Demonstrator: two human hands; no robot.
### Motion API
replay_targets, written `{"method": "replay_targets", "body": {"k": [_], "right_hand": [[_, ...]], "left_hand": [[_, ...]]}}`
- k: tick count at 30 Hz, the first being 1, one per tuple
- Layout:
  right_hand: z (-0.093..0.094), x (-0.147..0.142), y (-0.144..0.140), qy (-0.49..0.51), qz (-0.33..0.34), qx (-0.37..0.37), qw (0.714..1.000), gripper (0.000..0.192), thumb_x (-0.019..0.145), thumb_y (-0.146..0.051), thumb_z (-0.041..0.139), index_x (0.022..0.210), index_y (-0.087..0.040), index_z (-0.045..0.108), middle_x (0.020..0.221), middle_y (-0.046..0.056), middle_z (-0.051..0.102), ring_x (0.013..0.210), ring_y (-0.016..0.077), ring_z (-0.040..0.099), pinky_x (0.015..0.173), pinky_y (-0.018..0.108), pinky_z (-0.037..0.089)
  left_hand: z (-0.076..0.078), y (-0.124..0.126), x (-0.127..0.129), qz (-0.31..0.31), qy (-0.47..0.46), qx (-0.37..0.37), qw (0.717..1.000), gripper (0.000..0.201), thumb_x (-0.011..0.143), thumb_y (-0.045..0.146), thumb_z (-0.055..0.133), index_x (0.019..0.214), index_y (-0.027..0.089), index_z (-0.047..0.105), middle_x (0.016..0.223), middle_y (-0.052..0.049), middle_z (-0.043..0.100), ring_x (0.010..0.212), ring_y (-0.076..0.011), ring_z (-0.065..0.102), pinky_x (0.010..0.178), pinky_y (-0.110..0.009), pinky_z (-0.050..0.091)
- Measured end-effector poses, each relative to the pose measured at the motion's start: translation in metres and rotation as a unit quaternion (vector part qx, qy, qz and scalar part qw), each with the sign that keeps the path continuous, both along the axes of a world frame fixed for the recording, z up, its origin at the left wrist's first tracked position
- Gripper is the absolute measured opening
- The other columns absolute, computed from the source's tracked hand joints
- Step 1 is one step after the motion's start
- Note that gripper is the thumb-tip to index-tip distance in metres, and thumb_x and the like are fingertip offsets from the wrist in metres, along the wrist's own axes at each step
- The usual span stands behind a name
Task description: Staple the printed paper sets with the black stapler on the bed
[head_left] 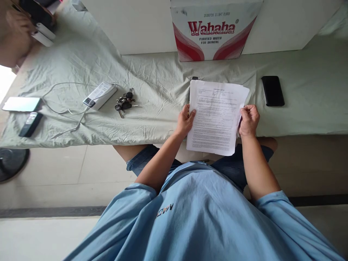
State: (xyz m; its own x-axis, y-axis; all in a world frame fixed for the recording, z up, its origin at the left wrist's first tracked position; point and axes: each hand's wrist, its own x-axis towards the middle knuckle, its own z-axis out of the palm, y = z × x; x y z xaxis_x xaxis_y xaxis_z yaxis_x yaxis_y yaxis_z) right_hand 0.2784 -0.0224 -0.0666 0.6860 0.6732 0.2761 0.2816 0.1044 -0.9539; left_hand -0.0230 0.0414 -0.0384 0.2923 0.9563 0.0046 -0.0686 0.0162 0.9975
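I hold a stack of white printed papers (217, 116) in front of me, above the near edge of a bed covered with a pale green sheet (152, 108). My left hand (185, 121) grips the stack's left edge, thumb on top. My right hand (248, 119) grips its right edge. The pages show dense small print and fan out slightly at the top. A small dark object (194, 78) peeks out behind the top of the papers; I cannot tell what it is.
On the sheet lie a black phone (272, 90), a bunch of keys (124, 102), a white power bank (100, 95) with a cable, another phone (21, 104) and a dark remote (30, 124). A Wahaha water carton (214, 30) stands at the back. Another person sits at the top left (16, 32).
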Motion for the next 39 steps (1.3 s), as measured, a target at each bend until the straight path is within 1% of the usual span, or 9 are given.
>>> {"method": "replay_targets", "body": {"k": [3,10,13,16,20,24,27,30,39], "right_hand": [[0.001,0.0,0.0,0.01,0.002,0.002,1.0,0.051,0.085,-0.074,0.078,0.09,-0.028,0.056,0.08,-0.004,0.056,0.075,0.0172,0.053,0.075,0.035,0.046],[0.002,0.0,0.0,0.016,0.017,0.008,1.0,0.053,0.084,-0.075,0.082,0.09,-0.028,0.057,0.078,-0.005,0.055,0.074,0.0169,0.054,0.073,0.034,0.046],[-0.002,0.002,0.001,0.018,0.011,0.011,1.0,0.05,0.085,-0.072,0.082,0.091,-0.028,0.058,0.079,-0.005,0.055,0.073,0.0162,0.053,0.073,0.034,0.045],[-0.004,0.004,0.001,0.022,0.003,0.01,1.0,0.049,0.087,-0.07,0.081,0.092,-0.027,0.058,0.081,-0.005,0.054,0.074,0.0159,0.051,0.074,0.034,0.045],[-0.004,0.003,0.001,0.037,0.005,0.028,0.999,0.053,0.086,-0.072,0.084,0.093,-0.028,0.057,0.084,-0.004,0.053,0.077,0.0167,0.051,0.076,0.033,0.045],[-0.003,0.002,0.001,0.049,0.01,0.039,0.998,0.058,0.085,-0.078,0.086,0.093,-0.028,0.057,0.086,-0.004,0.053,0.079,0.0174,0.052,0.077,0.033,0.046],[-0.001,0.002,0.0,0.05,0.026,0.038,0.998,0.062,0.084,-0.083,0.088,0.095,-0.028,0.059,0.085,-0.004,0.053,0.078,0.0172,0.052,0.076,0.033,0.047],[0.002,0.002,-0.003,0.048,0.049,0.046,0.997,0.067,0.083,-0.087,0.09,0.096,-0.028,0.062,0.083,-0.004,0.053,0.076,0.017,0.052,0.075,0.033,0.05],[0.003,0.007,-0.006,0.056,0.073,0.047,0.995,0.069,0.084,-0.092,0.089,0.098,-0.029,0.066,0.086,-0.003,0.056,0.086,0.0209,0.063,0.083,0.037,0.061]], "left_hand": [[0.002,-0.001,0.001,0.011,0.002,0.018,1.0,0.066,0.093,0.086,0.087,0.125,0.029,0.075,0.132,-0.01,0.084,0.128,-0.0324,0.079,0.107,-0.05,0.067],[0.005,-0.001,-0.002,-0.023,-0.032,-0.003,0.999,0.071,0.093,0.089,0.083,0.131,0.029,0.076,0.137,-0.013,0.086,0.13,-0.0337,0.082,0.11,-0.049,0.068],[0.0,0.003,-0.005,-0.041,-0.058,-0.003,0.997,0.081,0.093,0.087,0.083,0.152,0.032,0.072,0.151,-0.013,0.083,0.139,-0.035,0.08,0.112,-0.049,0.069],[-0.008,0.007,-0.008,-0.061,-0.07,0.009,0.996,0.094,0.097,0.082,0.085,0.176,0.037,0.058,0.164,-0.013,0.078,0.148,-0.0368,0.077,0.118,-0.052,0.068],[-0.019,0.011,-0.011,-0.087,-0.073,0.029,0.993,0.096,0.103,0.073,0.086,0.185,0.042,0.048,0.18,-0.011,0.067,0.16,-0.0389,0.069,0.13,-0.056,0.063],[-0.022,0.011,-0.011,-0.108,-0.088,0.021,0.99,0.079,0.106,0.07,0.084,0.175,0.039,0.061,0.169,-0.01,0.076,0.157,-0.038,0.072,0.131,-0.056,0.063],[-0.022,0.011,-0.009,-0.125,-0.091,0.005,0.988,0.061,0.106,0.074,0.083,0.149,0.031,0.078,0.148,-0.01,0.086,0.144,-0.0363,0.079,0.123,-0.054,0.067],[-0.022,0.011,-0.008,-0.116,-0.081,0.007,0.99,0.056,0.103,0.079,0.083,0.124,0.026,0.081,0.131,-0.009,0.088,0.136,-0.0345,0.082,0.118,-0.051,0.068],[-0.017,0.009,-0.008,-0.103,0.008,0.038,0.994,0.061,0.103,0.086,0.078,0.119,0.028,0.079,0.119,-0.009,0.082,0.119,-0.0322,0.079,0.111,-0.051,0.065]]}}
